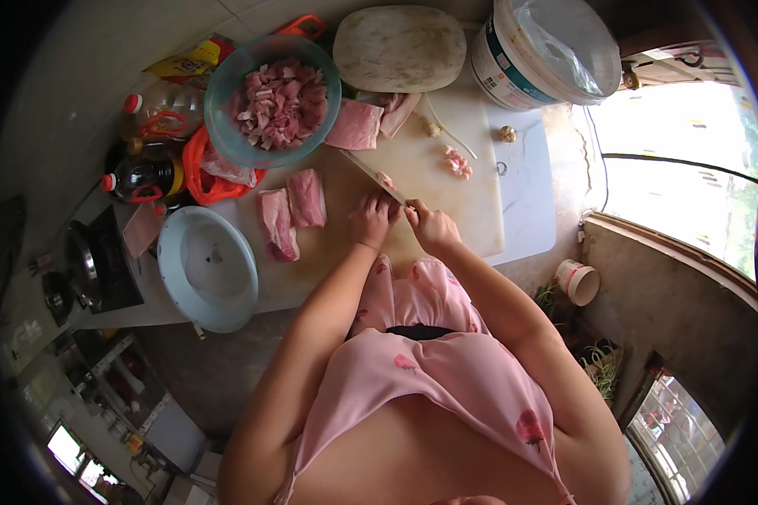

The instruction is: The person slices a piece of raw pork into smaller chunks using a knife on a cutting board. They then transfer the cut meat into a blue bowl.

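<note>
My right hand [431, 228] is closed around the handle of a kitchen knife [372, 177], whose blade points up and left over a pale cutting board [467, 214]. Against the near side of the blade lies my left hand [374, 218], its fingers bent over something I cannot make out. A small piece of meat [386, 180] shows beside the blade. Left of my hands rest two slabs of raw pork [307, 197], close together. Beyond the knife tip are a larger pork slab [354, 124] and a strip of pork [399, 113]. Small meat scraps [458, 162] lie on the right.
A teal plastic bowl [211, 107] holds cut meat at the back left. A light blue basin [247, 271] stands at the left, near bottles [148, 177] and a red plastic bag [196, 170]. An oval board [399, 47] and white bucket [511, 69] stand at the back.
</note>
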Demonstrator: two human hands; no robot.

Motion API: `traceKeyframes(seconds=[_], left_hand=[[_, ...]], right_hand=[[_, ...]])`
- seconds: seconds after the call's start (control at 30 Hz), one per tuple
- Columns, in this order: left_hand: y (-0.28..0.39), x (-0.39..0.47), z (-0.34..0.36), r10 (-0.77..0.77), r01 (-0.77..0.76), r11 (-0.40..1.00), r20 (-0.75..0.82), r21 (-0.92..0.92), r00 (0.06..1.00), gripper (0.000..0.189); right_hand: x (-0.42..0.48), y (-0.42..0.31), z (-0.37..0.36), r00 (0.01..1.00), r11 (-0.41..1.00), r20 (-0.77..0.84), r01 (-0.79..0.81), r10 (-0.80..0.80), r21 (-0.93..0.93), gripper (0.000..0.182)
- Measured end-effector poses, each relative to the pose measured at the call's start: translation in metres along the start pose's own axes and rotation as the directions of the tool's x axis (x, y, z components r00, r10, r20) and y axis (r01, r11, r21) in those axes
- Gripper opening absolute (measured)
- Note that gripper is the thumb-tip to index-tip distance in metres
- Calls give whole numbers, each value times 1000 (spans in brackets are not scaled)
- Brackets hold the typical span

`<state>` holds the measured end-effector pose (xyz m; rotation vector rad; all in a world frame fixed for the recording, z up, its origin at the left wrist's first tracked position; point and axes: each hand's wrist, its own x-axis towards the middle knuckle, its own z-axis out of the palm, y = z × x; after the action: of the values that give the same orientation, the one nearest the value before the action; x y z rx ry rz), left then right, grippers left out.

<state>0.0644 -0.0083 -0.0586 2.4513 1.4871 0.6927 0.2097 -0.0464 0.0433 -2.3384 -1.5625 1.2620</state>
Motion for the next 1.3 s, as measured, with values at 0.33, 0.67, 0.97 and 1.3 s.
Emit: traceKeyframes(seconds=[0.33,0.67,0.97,1.3], left_hand=[[-1,6,-9,-39,44,994,57,-99,998,30],[-5,0,-16,36,-48,948,-44,-315,998,42],[-2,-4,-14,-30,38,975,38,-220,999,42],[-3,-3,-9,-37,39,967,16,-251,999,43]], right_hand=[[-14,28,6,999,997,-42,13,-9,82,43],[-61,40,-5,992,979,-126,55,-31,198,41],[-70,31,2,992,997,-124,-14,23,78,38],[-76,29,-3,997,999,-74,-24,27,44,35]])
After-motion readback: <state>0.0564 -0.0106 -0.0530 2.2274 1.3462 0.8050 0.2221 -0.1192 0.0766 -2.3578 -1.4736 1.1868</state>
